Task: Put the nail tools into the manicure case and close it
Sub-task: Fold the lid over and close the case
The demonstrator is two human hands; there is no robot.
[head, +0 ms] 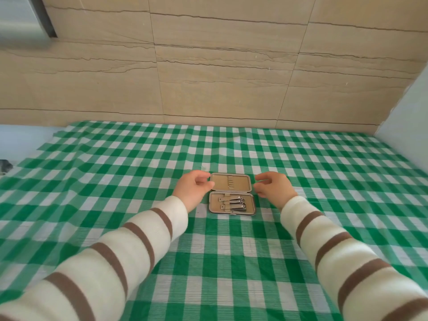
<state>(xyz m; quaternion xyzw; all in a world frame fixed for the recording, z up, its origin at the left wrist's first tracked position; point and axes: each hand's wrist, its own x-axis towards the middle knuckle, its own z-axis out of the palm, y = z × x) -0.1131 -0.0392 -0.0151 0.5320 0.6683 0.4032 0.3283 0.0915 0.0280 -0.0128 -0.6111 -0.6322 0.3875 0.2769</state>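
The manicure case (215,203) lies open and flat on the checked cloth, tan inside with a metal rim. Its far half, the lid (222,183), holds only empty elastic loops. Several metal nail tools (234,203), among them two clippers, lie in the near half. My left hand (193,186) curls at the lid's left edge, fingertips touching or almost touching the rim. At the lid's right edge hovers my right hand (274,185), fingers apart, a small gap from the rim. Neither hand holds anything.
A green and white checked tablecloth (139,170) covers the table. A beige tiled wall (208,77) rises along the far edge. A pale panel (407,117) stands at the right. The cloth's left edge falls away near a dark object (5,164).
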